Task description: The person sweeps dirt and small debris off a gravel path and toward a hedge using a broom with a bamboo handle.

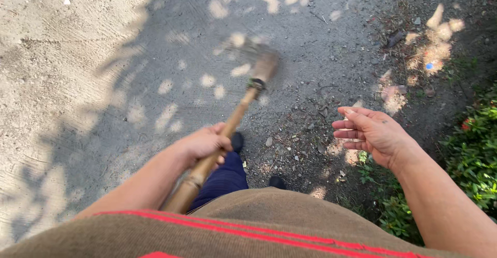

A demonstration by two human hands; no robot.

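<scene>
We see left hand [203, 144] fingers wrapped tight round a bamboo handle [215, 152], gripping mid-shaft. Handle runs up and right to a blurred tool head [264, 66] over the gray ground [155, 40]; we cannot tell if it touches. Right hand [370, 133] holds nothing, fingers straight and close together, palm turned left, well apart from the handle. Shoes [237, 140] below the left hand. Green plants [473, 149] at right. Brown shirt [248, 227] with red stripes nearest us.
</scene>
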